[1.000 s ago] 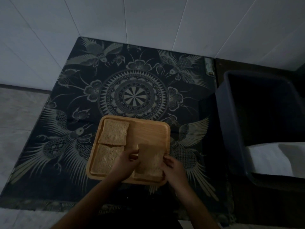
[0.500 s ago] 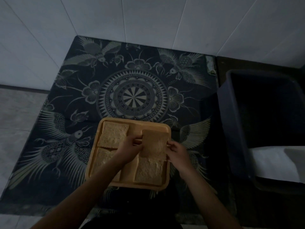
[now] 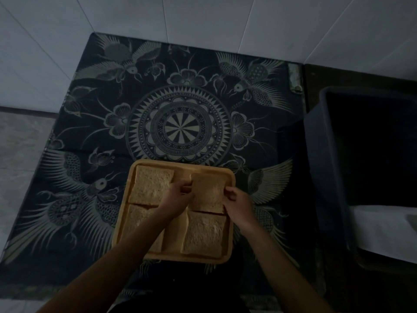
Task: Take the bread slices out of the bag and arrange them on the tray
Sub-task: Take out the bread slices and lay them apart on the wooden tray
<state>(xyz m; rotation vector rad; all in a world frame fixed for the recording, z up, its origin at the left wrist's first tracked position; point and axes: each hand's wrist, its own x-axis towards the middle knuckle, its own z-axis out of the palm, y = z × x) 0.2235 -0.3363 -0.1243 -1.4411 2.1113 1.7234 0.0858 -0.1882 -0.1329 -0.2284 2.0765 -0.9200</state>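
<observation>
A square wooden tray [image 3: 231,251] lies on a dark patterned cloth. It holds several bread slices. One slice [image 3: 153,185] fills the far left corner, another [image 3: 137,222] sits near left, partly under my left forearm, and a third [image 3: 204,233] lies near right. My left hand [image 3: 174,198] and my right hand [image 3: 238,204] pinch the two side edges of a fourth slice [image 3: 208,192], which rests low over the far right corner. No bag is in view.
The dark cloth [image 3: 90,177] with bird and mandala patterns covers a low surface against a white tiled wall. A dark plastic tub [image 3: 325,177] stands to the right, with a white sheet [image 3: 383,229] at its near end.
Both hands carried a slice from the near right of the tray to the far right corner. A slice has stayed behind in the near right spot.
</observation>
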